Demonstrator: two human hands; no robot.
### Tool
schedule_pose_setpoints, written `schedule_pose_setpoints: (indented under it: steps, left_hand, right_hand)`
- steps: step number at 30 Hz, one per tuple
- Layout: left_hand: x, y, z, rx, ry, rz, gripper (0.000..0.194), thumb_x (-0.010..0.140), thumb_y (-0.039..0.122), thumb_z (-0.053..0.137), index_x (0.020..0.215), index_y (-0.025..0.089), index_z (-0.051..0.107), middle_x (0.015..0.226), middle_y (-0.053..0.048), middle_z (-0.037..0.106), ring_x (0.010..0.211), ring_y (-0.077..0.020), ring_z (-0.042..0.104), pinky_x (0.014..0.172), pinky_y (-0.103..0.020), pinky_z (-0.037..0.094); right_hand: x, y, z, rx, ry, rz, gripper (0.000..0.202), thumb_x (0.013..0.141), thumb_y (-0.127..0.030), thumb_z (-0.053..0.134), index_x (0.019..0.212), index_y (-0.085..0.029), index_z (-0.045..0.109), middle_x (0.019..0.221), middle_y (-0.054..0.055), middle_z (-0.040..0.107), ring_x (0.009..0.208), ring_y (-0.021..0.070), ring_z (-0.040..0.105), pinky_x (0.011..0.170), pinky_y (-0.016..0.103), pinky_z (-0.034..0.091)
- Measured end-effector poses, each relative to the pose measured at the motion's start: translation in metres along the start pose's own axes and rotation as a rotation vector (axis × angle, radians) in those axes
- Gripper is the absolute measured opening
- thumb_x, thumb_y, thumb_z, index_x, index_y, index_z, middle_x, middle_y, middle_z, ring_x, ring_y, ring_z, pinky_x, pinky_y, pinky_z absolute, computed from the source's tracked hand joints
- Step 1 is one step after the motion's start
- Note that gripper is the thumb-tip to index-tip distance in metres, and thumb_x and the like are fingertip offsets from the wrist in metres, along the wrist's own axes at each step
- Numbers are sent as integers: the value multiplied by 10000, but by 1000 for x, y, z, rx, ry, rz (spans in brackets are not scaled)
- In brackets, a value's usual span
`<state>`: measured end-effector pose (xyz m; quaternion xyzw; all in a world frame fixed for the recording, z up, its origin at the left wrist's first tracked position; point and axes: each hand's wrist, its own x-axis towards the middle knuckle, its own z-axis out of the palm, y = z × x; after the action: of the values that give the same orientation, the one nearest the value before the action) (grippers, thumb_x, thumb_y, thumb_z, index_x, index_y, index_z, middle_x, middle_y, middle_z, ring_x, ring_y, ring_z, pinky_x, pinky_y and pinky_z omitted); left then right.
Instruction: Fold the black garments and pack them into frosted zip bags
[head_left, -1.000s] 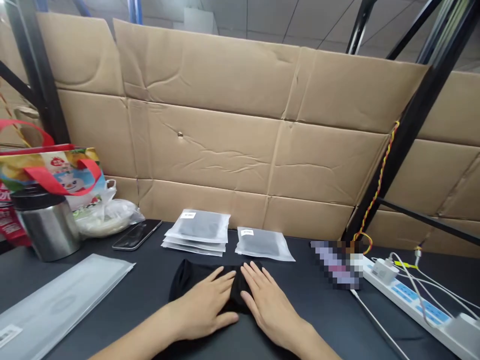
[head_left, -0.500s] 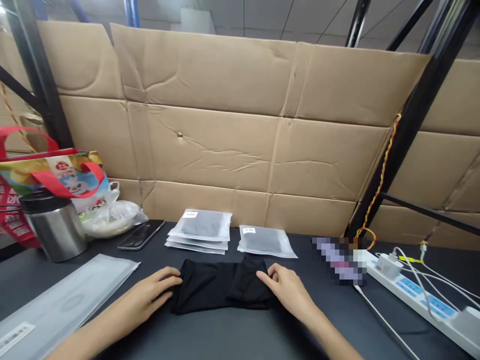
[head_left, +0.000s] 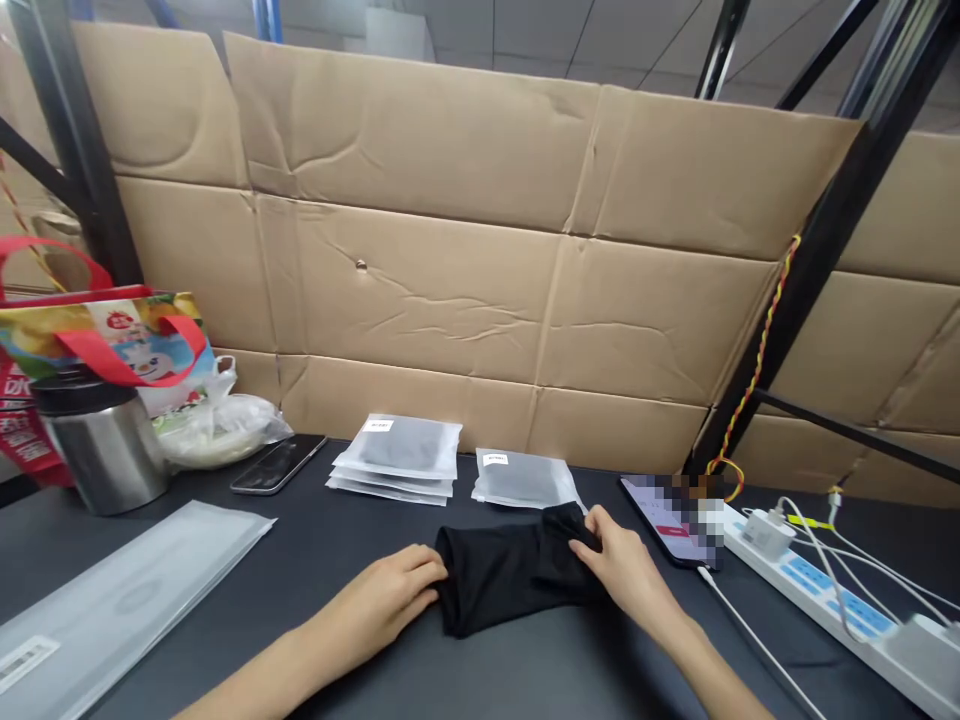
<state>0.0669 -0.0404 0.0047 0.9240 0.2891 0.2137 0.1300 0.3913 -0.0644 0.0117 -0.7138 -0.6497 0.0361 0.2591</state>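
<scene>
Both hands, left (head_left: 401,598) and right (head_left: 622,560), seemingly pinch the folded black cloth's (head_left: 510,572) ends; uneven pulling could loosen its folds.

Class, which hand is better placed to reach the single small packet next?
Probably the right hand: it holds the black cloth near the packet; the left hand, at the other end, is farther.

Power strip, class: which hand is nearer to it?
Right. The right hand holds the right end of the black cloth, left of the power strip; the left hand is farther left, at the cloth's left end.
</scene>
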Motion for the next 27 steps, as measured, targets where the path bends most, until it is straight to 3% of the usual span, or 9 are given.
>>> schedule_pose_setpoints:
  steps: [3,6,8,10,14,17,21,24,27]
  left_hand:
    - [7,0,8,1,17,30,188,956,182,443,1057,248,587,1044,-33,617,945,-182,618,831,-259,502]
    - [7,-2,13,-4,42,25,172,957,188,443,1036,241,588,1026,-36,611,925,-184,615,820,-268,506]
    - [7,-3,15,-6,48,25,175,955,184,447,1046,242,584,1035,-37,609,932,-184,611,827,-273,506]
    - [6,-3,15,-6,49,26,175,953,181,451,1047,241,586,1037,-37,611,939,-183,608,835,-274,504]
    - [6,-2,14,-6,53,22,151,944,177,474,1017,234,593,1012,-29,616,929,-177,606,825,-263,501]
    - [6,0,14,2,58,13,147,937,161,472,988,232,590,996,-26,616,913,-175,602,812,-263,499]
    - [7,4,8,53,47,0,173,924,161,461,1004,243,591,1019,-23,621,911,-180,603,817,-274,492]
    - [-2,-7,-17,253,90,-125,138,897,207,489,964,251,601,984,-19,631,884,-198,602,807,-300,480]
    - [-33,-37,-61,392,165,-284,135,878,305,495,830,216,585,863,-44,637,811,-231,604,730,-325,479]
  right_hand:
    - [-1,-23,-2,-117,75,-9,108,854,-211,456,956,-236,484,794,47,612,693,236,600,595,308,412]
    - [-9,-69,11,-304,145,-142,278,891,-162,384,1131,-225,510,903,119,628,855,278,609,656,339,463]
    - [-19,-97,25,-297,91,-282,373,909,-148,352,1254,-193,485,961,153,637,919,308,601,726,394,493]
    - [-29,-114,34,-180,-58,-411,425,905,-227,451,1326,-168,459,1067,158,637,1008,330,587,810,432,500]
    - [-35,-104,24,126,-252,-444,665,813,-481,633,1381,-204,425,1261,102,585,1153,281,541,971,384,452]
    - [-28,-84,11,163,-363,-540,867,728,-555,699,1441,-220,337,1470,83,392,1353,267,337,1122,389,284]
    - [-24,-74,18,121,-465,-602,734,868,-550,533,1477,-255,248,1546,38,230,1422,226,169,1170,418,155]
    - [-27,-74,26,106,-444,-613,623,935,-496,441,1480,-281,229,1550,2,212,1427,194,143,1174,409,145]
    - [-28,-73,26,109,-445,-618,625,935,-500,442,1480,-284,224,1550,-7,205,1427,186,138,1176,398,143]
